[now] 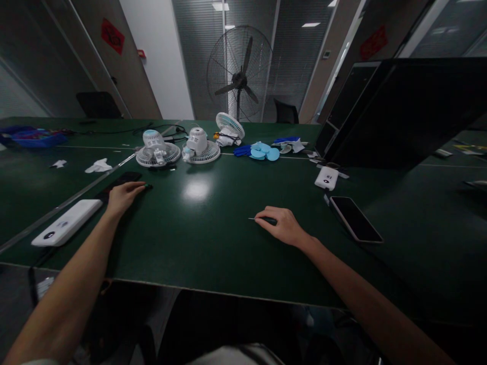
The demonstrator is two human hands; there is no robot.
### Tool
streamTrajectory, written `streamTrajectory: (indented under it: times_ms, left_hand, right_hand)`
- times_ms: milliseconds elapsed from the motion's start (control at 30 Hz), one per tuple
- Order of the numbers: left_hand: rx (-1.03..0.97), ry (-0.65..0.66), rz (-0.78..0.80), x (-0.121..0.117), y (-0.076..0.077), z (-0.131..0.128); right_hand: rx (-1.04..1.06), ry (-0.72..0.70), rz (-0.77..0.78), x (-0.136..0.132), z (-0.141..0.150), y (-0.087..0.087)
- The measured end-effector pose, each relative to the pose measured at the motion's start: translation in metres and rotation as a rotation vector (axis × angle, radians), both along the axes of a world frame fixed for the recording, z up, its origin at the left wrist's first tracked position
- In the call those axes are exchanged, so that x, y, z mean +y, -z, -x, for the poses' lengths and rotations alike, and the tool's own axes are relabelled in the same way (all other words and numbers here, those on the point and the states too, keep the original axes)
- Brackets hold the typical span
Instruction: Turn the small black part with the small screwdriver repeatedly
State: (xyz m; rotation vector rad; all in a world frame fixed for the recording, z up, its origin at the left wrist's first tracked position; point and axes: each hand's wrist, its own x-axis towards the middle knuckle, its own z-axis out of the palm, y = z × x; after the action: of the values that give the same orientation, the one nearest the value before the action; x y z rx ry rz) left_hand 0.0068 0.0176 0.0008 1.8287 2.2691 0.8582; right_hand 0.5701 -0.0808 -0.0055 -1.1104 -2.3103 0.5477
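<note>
My right hand is closed around a small screwdriver low over the green table. Its dark handle sits in the fingers and its thin metal shaft points left. On the left side, my left hand pinches a small dark thing with a green part at the tabletop; its kind is too small to make out. Beside that hand lie a dark phone-like slab and a white power bank. Beyond it, a small white fan rests face down, with a second white fan to its right.
A third fan leans farther back, near light-blue fan blades and blue gloves. At right are a phone, a white device and a large black monitor. A blue tray stands far left.
</note>
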Motion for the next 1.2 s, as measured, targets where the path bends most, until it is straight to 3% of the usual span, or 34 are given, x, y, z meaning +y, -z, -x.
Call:
streamTrajectory:
  times_ms: [567,700,833,1033,1133,1200]
  left_hand:
    - [-0.140,0.021,0.081,0.005,0.003,0.007]
    - [-0.126,0.096,0.091,0.001,0.003,-0.010]
    - [-0.128,0.407,0.069,-0.011,0.002,-0.074]
    - [-0.343,0.899,0.168,-0.046,0.005,-0.222]
    - [-0.366,1.018,0.187,-0.063,0.009,-0.274]
    - [-0.369,1.027,0.163,-0.070,0.010,-0.292]
  right_hand:
    - [-0.017,0.017,-0.003,-0.001,0.001,-0.002]
    - [-0.014,0.016,-0.012,-0.001,0.001,-0.002]
    - [-0.003,0.005,-0.013,-0.002,0.001,-0.004]
    - [-0.002,0.014,-0.029,-0.002,0.002,-0.003]
    - [0.003,0.039,-0.066,-0.001,0.004,-0.002]
    - [0.011,0.056,-0.083,-0.001,0.005,-0.002]
